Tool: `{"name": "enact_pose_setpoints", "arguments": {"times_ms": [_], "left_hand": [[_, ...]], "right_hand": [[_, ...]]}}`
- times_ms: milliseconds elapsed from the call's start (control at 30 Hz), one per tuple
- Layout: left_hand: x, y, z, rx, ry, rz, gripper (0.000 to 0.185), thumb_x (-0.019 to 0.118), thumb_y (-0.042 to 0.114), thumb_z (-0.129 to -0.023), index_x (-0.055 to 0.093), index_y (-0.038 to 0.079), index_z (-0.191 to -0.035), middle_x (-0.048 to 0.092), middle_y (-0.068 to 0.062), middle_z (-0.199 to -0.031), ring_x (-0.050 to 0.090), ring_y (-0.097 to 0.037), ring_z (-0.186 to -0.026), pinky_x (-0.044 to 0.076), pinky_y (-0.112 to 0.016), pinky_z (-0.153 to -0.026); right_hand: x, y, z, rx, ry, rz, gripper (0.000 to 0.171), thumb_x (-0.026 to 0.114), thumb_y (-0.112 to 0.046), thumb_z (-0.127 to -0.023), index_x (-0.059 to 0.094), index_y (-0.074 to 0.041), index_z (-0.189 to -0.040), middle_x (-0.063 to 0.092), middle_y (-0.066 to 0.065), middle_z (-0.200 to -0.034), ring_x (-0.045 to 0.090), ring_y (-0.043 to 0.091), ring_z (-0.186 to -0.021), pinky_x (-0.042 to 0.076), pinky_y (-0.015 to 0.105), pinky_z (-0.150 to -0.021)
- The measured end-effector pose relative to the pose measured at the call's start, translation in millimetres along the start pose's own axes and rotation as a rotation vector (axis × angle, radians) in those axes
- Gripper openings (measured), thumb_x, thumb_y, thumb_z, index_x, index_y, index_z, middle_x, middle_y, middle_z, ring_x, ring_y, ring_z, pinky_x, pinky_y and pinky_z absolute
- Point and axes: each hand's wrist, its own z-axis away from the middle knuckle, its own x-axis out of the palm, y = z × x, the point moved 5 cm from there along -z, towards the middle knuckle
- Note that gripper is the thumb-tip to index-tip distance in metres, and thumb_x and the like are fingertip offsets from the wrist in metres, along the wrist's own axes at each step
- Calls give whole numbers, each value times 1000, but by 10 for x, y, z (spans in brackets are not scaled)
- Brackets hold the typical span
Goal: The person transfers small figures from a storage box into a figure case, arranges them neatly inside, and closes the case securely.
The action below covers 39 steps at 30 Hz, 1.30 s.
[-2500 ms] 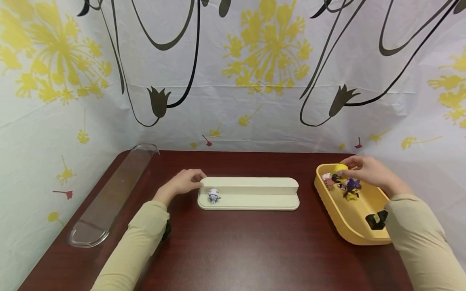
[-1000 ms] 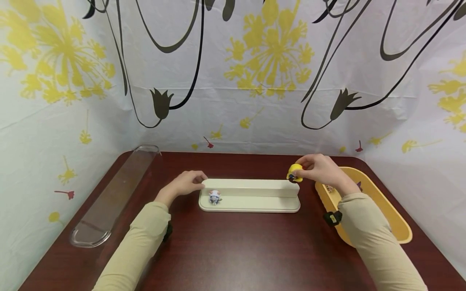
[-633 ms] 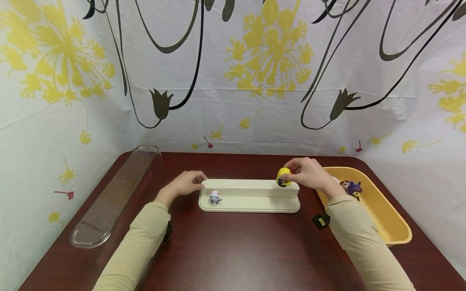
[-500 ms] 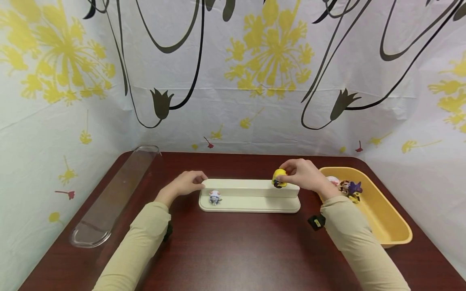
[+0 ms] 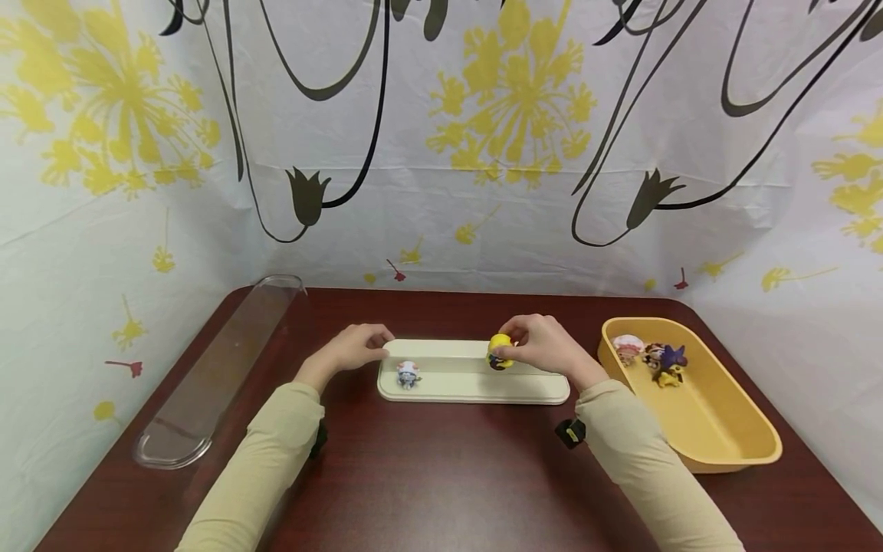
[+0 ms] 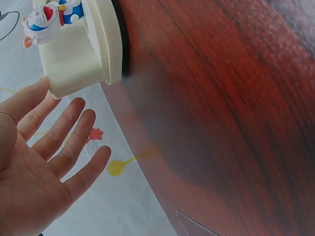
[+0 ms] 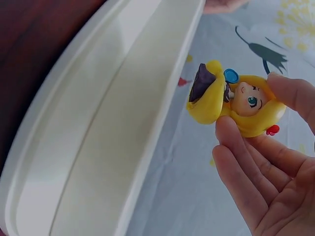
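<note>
the head view looks forward and down over the whole table [image 5: 441, 475]. each wrist view sits close, seeing opposite ends of the cream stand [image 5: 473, 383] [image 6: 78, 59] [image 7: 98, 147].

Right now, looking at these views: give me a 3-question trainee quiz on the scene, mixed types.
1. True or false: the right hand pinches the yellow figure.
2. What does the left hand touch? A) bin B) stand C) cover
3. Fill in: the remaining loose figures lie in the ___ bin.

Key:
1. True; the figure is held over the stand.
2. B, its left end, with straight fingers.
3. Yellow.
</note>
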Motion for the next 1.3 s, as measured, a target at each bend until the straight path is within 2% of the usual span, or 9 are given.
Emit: {"name": "enact_pose_setpoints", "arguments": {"times_ms": [300,633,1033,1300], "left_hand": [[-9,0,-2,-6,5,0,19,62,13,-83,61,8,-101,60,-4,-90,56,-20,-86,44,-35,-74],[-6,4,-1,-16,1,2,19,61,13,-83,61,9,-101,60,-3,-90,55,-19,-86,44,-35,-73],[0,4,9,-17,4,4,19,61,13,-83,61,8,-102,59,-3,-89,55,-19,-84,44,-35,-72],[9,-14,-7,-17,7,2,19,61,13,-83,61,9,-102,59,-3,-88,55,-18,-84,43,-34,-71]], "right_hand": [[195,-121,-43,-4,-30,-33,27,71,-28,-73,65,-9,-91,59,-4,-76,56,10,-64,44,26,-53],[370,-264,-82,-25,-21,-55,31,72,-29,-72,64,-6,-93,59,-3,-78,56,7,-64,45,24,-55],[631,-340,-134,-42,19,-63,29,73,-28,-70,64,-8,-88,58,-5,-72,55,5,-63,45,22,-57],[703,-355,-157,-50,55,-60,26,73,-24,-69,64,-8,-87,59,-4,-72,56,7,-64,45,24,-59]]}}
